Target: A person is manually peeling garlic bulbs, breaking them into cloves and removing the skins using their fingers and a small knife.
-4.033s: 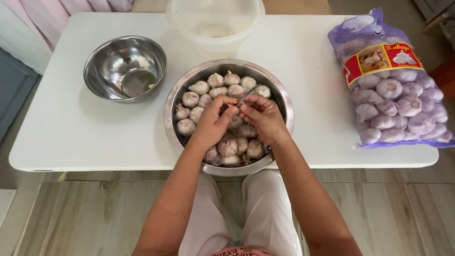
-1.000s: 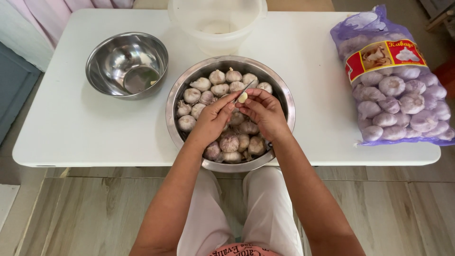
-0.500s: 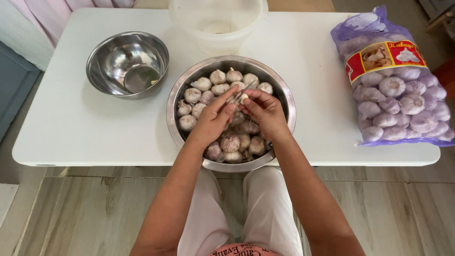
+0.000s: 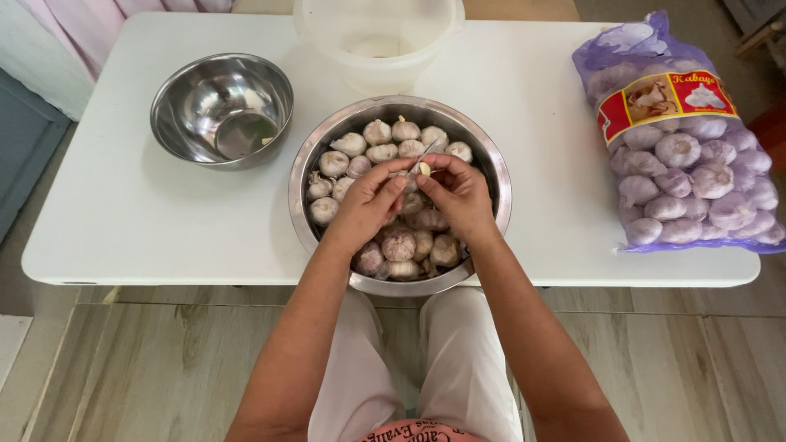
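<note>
A small, pale, cream-coloured garlic clove is being pinched between the fingertips of the left hand and the right hand, both closed on it above the large steel bowl of whole purplish-white garlic bulbs. A thin knife blade is being held against the clove; which hand is gripping it cannot be told.

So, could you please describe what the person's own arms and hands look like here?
Both forearms are bare, with no sleeves in view. The left hand and right hand wear no gloves, and no rings, watch or bracelets show. The nails look short and unpainted.
</note>
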